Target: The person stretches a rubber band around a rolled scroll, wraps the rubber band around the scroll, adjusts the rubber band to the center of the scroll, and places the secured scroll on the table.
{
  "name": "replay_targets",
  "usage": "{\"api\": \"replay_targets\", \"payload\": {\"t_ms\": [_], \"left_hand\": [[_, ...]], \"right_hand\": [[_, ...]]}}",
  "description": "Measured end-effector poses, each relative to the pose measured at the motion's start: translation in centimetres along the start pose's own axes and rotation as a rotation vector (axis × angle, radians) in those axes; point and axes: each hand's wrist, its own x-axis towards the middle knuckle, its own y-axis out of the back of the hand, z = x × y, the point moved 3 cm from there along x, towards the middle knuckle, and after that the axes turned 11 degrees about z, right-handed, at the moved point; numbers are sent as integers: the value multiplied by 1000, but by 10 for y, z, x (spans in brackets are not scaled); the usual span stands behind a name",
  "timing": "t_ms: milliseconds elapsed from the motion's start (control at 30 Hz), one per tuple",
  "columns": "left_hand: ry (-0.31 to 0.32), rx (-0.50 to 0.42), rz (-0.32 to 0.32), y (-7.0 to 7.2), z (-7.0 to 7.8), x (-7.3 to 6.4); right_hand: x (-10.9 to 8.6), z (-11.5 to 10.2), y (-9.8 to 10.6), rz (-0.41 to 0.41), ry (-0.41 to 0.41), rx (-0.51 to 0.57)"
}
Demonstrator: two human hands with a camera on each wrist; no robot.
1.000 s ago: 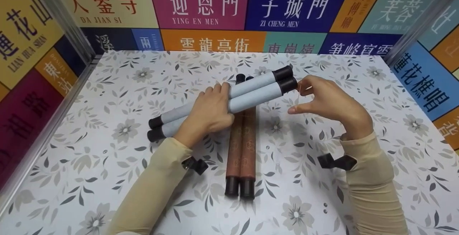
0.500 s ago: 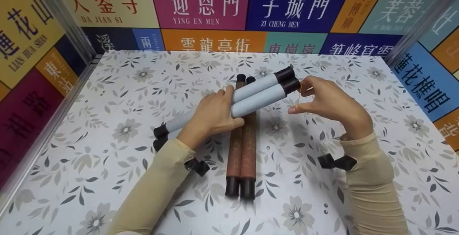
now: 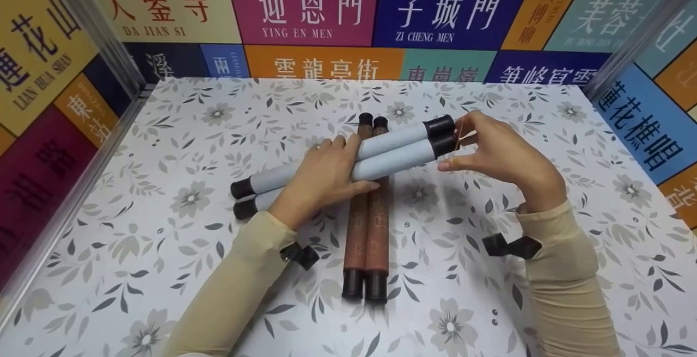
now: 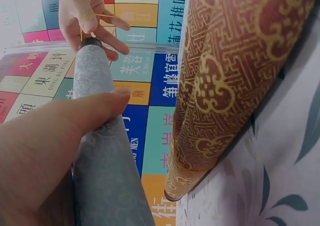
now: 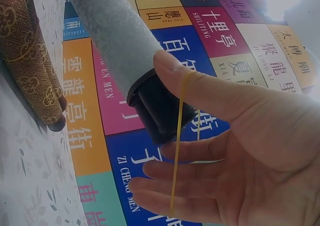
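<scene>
My left hand [image 3: 326, 172] grips a pale blue two-roller scroll [image 3: 393, 160] with dark end caps near its middle. It slants rightward above a brown scroll [image 3: 356, 237]. In the left wrist view my thumb lies along the blue scroll [image 4: 112, 171]. My right hand [image 3: 498, 150] is at the scroll's right end, its fingers and thumb spread inside a thin yellow rubber band [image 5: 178, 151]. In the right wrist view, the band passes in front of the black end cap [image 5: 157, 108], and my thumb tip overlaps the roller by the cap.
The brown, gold-patterned scroll lies lengthwise on the floral table [image 3: 457, 270], under the blue one. Upright panels with large coloured lettering [image 3: 305, 6] stand behind the table and along both sides.
My left hand has shifted the blue scroll slightly right, and its right end has dropped a little toward the rubber band. My right hand stays nearly in place.
</scene>
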Motion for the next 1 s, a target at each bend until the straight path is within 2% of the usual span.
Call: {"api": "replay_targets", "payload": {"t_ms": [200, 433, 733, 1000], "left_hand": [[-15, 11, -27, 0, 3, -1], [-43, -4, -25, 0, 7, -1], [-48, -2, -14, 3, 10, -1], [-27, -14, 4, 5, 11, -1]], "right_hand": [[0, 0, -1, -1, 6, 22], [3, -1, -4, -42, 34, 70], [7, 0, -11, -85, 64, 249], [15, 6, -22, -42, 29, 379]]}}
